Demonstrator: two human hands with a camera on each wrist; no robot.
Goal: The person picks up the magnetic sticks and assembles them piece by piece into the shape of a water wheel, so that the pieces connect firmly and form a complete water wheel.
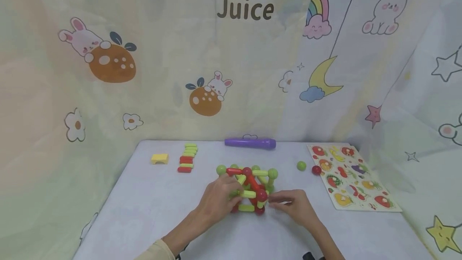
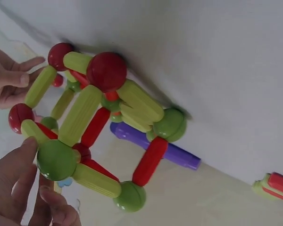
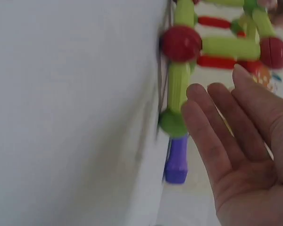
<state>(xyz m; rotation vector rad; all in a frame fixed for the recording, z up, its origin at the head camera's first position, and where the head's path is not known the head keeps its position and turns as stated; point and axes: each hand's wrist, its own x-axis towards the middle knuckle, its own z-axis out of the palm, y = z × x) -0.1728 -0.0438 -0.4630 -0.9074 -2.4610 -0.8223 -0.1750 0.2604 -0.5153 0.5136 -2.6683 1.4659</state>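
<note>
Table (image 1: 151, 208) bearing a rod-and-ball frame (image 1: 249, 187) between both hands. Left hand (image 1: 216, 202): fingers curled around the frame's near-left corner. Right hand (image 1: 294, 206): fingers straight and relaxed, tips at its right side. Loose green ball (image 1: 301, 166) lies beyond the right fingers.

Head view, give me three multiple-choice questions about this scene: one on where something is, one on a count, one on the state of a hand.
1. Where does the purple tube lie?
A. at the table's far edge
B. on the fruit puzzle board
C. under the left hand

2. How many loose balls lie between the rod-and-ball structure and the fruit puzzle board?
A. none
B. two
C. five

3. How is the right hand?
A. fist clenched
B. fingers straight, open
C. gripping the tube

Answers: 1 A, it lies by the curtain. 2 B, one green ball and one red ball. 3 B, the right wrist view shows an open palm.
</note>
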